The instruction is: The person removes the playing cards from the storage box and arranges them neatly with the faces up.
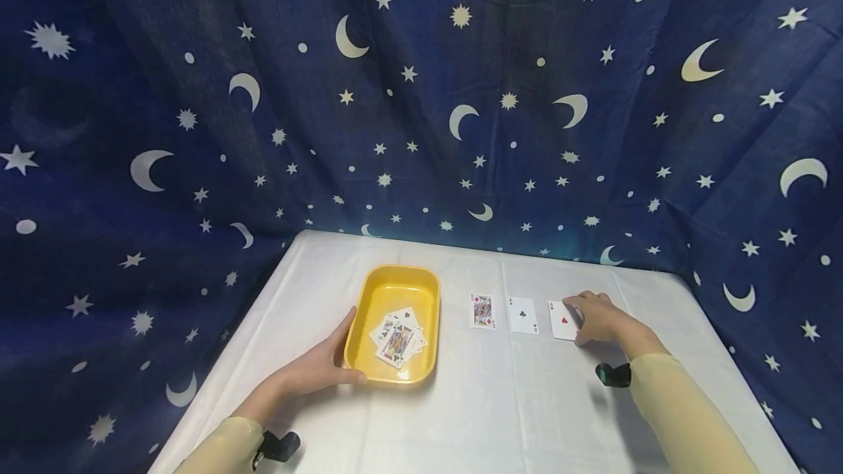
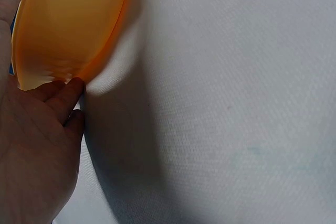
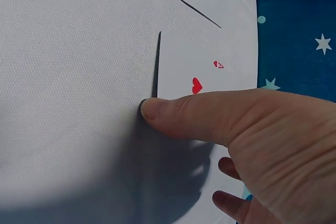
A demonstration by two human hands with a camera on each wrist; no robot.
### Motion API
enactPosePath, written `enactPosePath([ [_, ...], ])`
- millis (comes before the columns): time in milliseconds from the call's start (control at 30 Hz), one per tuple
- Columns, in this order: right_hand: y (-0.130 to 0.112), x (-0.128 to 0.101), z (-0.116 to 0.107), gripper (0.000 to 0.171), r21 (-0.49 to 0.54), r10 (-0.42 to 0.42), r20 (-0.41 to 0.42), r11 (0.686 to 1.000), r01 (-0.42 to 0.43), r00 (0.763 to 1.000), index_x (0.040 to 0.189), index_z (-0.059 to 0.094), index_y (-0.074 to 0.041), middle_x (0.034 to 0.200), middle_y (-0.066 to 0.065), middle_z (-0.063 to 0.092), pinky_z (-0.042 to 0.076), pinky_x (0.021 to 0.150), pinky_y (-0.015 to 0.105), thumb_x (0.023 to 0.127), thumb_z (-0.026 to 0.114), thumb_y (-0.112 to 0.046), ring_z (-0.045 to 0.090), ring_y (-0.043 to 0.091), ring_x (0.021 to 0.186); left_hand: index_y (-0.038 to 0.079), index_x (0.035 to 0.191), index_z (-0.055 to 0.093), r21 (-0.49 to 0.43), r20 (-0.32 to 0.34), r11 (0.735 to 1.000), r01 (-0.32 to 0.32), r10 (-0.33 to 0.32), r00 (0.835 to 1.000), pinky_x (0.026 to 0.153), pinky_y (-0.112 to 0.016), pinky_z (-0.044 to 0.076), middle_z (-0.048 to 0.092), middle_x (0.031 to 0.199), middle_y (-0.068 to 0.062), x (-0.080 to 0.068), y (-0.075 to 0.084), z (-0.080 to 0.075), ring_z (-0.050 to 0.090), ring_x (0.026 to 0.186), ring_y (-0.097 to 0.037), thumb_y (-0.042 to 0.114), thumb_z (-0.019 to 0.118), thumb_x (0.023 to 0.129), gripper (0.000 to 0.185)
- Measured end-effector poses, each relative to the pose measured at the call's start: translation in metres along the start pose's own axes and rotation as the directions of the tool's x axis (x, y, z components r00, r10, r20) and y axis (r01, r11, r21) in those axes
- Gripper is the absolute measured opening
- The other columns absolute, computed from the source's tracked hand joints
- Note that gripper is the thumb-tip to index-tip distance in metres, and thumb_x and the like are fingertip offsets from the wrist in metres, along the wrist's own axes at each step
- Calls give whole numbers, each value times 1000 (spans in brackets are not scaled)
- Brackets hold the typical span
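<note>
My left hand point(image 1: 315, 367) grips the yellow plastic tray point(image 1: 428, 297) at its near left corner, thumb along the front rim and fingers against the left wall. Inside lie several overlapping playing cards point(image 1: 397, 343), one a face card. Over on the right, my right hand point(image 1: 601, 322) pinches the ace of hearts point(image 1: 561, 322) by its near and far edges. In the right wrist view the thumb covers part of this ace point(image 3: 181, 66), close over the white cloth. Beside it lies the ace of clubs point(image 1: 523, 314), then a diamond face card point(image 1: 483, 311), all face up.
A white cloth point(image 1: 461, 423) covers the table. Behind and along both sides hangs a dark blue curtain point(image 1: 421, 115) with moons and stars, meeting the table's far edge. Black wrist straps show at both sleeves.
</note>
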State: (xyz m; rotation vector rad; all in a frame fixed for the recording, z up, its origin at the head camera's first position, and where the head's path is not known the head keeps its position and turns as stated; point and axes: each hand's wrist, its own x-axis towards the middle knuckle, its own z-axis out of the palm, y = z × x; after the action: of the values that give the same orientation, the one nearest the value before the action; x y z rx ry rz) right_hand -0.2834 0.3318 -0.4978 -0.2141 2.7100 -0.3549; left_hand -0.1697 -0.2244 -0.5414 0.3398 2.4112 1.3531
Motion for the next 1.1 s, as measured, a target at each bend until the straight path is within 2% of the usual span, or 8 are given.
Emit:
enactPosePath([
  [600,0,2,1,86,22,8,25,1000,-9,1000,149,49,-2,145,32,40,35,102,76,74,89,-12,38,50,127,30,166,-2,4,-8,1000,9,-9,1000,123,-56,13,-1,172,2,0,-2,1,2,157,-24,44,89,77,128],
  [1000,1,3,-1,85,19,3,39,1000,-4,999,149,48,-2,143,32,40,37,100,75,74,88,-11,41,48,123,34,165,-5,12,4,999,38,-38,999,124,-48,13,-2,171,10,2,-1,0,4,156,-16,47,89,76,130],
  [1100,1,3,-2,86,15,6,44,1000,-7,999,150,48,-2,143,32,40,37,100,75,74,88,-12,41,48,124,33,165,-5,2,2,999,34,-34,999,124,-49,13,-2,171,8,1,0,-1,5,156,-17,47,90,75,131],
])
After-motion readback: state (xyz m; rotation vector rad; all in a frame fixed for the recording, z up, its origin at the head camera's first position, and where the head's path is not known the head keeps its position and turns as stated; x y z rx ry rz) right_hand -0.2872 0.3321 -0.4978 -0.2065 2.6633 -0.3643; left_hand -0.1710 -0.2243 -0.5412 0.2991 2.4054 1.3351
